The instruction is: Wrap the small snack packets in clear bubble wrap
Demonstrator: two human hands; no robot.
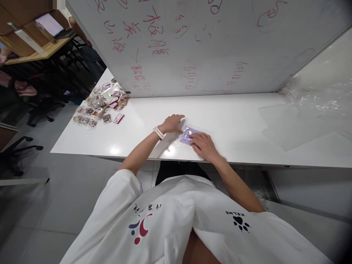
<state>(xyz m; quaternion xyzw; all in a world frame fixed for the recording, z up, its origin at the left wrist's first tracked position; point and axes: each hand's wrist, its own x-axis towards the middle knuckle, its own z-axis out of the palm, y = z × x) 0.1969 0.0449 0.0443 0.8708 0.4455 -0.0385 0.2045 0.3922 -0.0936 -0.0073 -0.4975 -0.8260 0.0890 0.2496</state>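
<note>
A light purple packet in clear plastic wrap (186, 136) lies on the white table in front of me. My right hand (205, 146) rests over its right part, with bent fingers and thumb pressed on it; the covered part is hidden. Just to the left, my left hand (173, 124) hovers low over or on the table, fingers stretched out and thumb apart. Its thumb tip is close to the packet's left edge; whether they touch, I cannot tell. A pale watch band (159, 133) circles my left wrist.
A pile of small wrapped packets (100, 102) covers the table's left end, with a red and white box (118, 118) beside it. A whiteboard (192, 47) with red writing stands behind. Clear plastic sheets (297, 126) lie at the right. Office chairs and a person are at far left.
</note>
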